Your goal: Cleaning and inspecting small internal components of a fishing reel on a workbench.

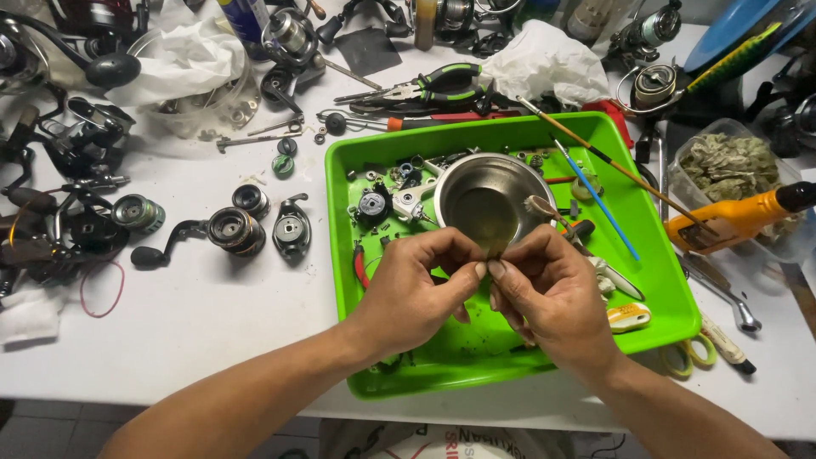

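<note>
- Your left hand [416,293] and right hand [544,293] meet fingertip to fingertip over the near half of the green tray [654,280], just in front of the steel bowl [484,204].
- Your fingers on both hands are pressed together in a pinch on one small part [483,269]; it is too small and too hidden to tell what it is.
- The steel bowl stands upright in the middle of the tray, with a brush head resting on its right rim.
- Small reel parts [382,200] lie scattered in the tray's far left corner, beside the bowl.
- A blue-handled brush [599,200] and a brown wooden stick [612,161] lie slanted across the tray's right side.
- On the white bench [212,323] left of the tray you have a reel handle and spool [229,229] and a red rubber band [102,289].
- Green-handled pliers [442,82] lie just beyond the tray's far edge.
- An orange bottle [735,217] lies on its side right of the tray.
</note>
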